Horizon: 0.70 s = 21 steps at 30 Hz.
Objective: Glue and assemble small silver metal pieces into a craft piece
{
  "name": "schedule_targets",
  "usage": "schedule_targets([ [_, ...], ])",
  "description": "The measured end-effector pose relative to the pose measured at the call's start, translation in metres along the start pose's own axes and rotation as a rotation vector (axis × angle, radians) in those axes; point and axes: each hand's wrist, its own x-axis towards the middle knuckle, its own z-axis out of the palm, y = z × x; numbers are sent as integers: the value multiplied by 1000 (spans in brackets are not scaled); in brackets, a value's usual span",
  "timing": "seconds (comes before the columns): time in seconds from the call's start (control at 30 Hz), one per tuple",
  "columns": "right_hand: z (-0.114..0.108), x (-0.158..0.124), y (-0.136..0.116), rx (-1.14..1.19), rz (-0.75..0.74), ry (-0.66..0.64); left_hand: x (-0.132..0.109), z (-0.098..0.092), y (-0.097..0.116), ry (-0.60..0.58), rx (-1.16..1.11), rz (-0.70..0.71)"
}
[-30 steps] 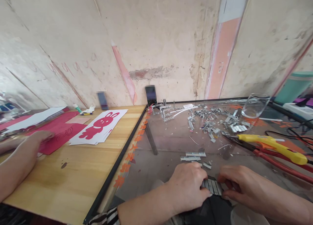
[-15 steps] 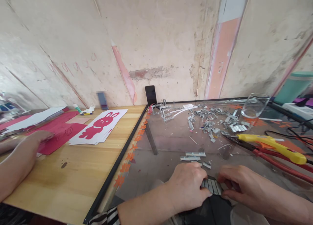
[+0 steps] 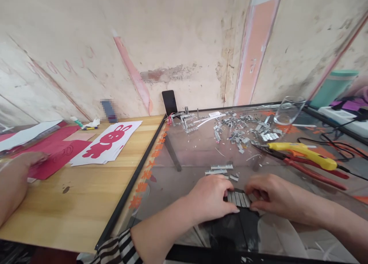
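Note:
A small ribbed piece made of silvery-grey strips side by side (image 3: 238, 199) lies between my hands, near the front of the glass-topped table. My left hand (image 3: 211, 198) pinches its left end, thumb below and fingers above. At the right end, my right hand (image 3: 271, 195) is closed with thumb and fingers on its edge. Both hands hide the ends of the piece. Beneath it lies a black sheet (image 3: 227, 231). Just beyond my left hand rest several loose grey metal strips (image 3: 221, 167).
Many metal bits (image 3: 238, 128) are scattered at the back. A yellow glue gun (image 3: 304, 153) and red-handled pliers (image 3: 316, 175) lie right, near a drinking glass (image 3: 289, 111). A phone (image 3: 169, 102) leans on the wall. Left, another person's hand (image 3: 21, 168) touches red paper (image 3: 61, 156).
The view has shifted slightly, so the table things appear further up and left. Both my hands keep their hold on the ribbed piece.

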Motion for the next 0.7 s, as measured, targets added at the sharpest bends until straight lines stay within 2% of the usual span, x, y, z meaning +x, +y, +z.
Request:
schedule_targets([
  [0.27,-10,0,-4,-20,20,-44,1,-9,-1,-72,-81,-18],
  [0.7,-3,0,-3,0,-27,-29,-1,-3,2,-19,-2,4],
])
